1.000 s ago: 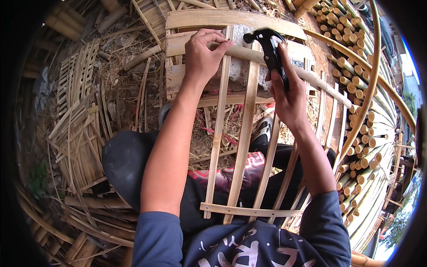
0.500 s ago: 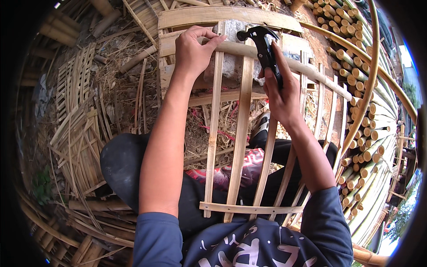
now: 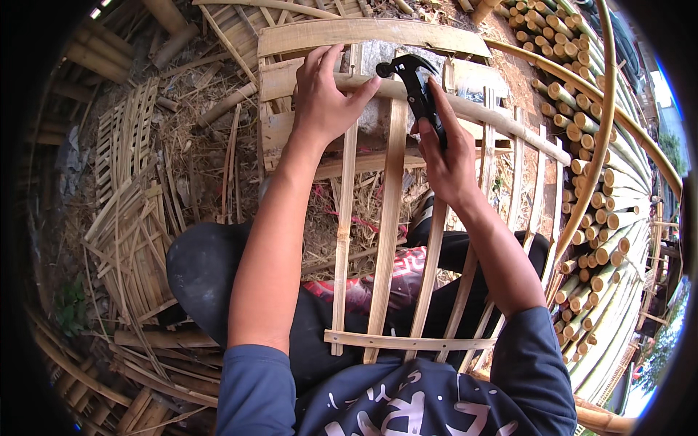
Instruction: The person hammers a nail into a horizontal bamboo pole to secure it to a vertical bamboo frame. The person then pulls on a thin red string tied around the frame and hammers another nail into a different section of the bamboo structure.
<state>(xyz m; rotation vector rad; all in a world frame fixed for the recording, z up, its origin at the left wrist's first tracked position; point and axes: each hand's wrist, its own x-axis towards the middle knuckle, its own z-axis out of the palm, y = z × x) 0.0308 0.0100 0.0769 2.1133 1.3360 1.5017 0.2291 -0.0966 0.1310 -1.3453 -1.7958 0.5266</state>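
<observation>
My right hand (image 3: 447,160) is wrapped round the handle of a black claw hammer (image 3: 418,91), its striking face turned left. My left hand (image 3: 325,102) grips the left end of a round wooden pole (image 3: 480,112), fingers over its far side and thumb spread along the near side. Between thumb and hammer head, a small nail (image 3: 353,70) stands up at the end of the leftmost bamboo slat (image 3: 345,211). Several slats run from the pole toward my body, where a thin bamboo crosspiece (image 3: 407,341) joins them. The frame lies across my lap.
A pale stone block (image 3: 374,120) lies under the pole, on a low bamboo slat platform (image 3: 363,30). Cut bamboo poles (image 3: 600,218) are stacked at right. Loose strips and a woven bamboo piece (image 3: 127,138) lie at left. A long bent pole (image 3: 614,109) arches at right.
My left hand has let go of the nail, which now stands alone, and has closed on the pole's end. The hammer has shifted slightly left, toward the nail.
</observation>
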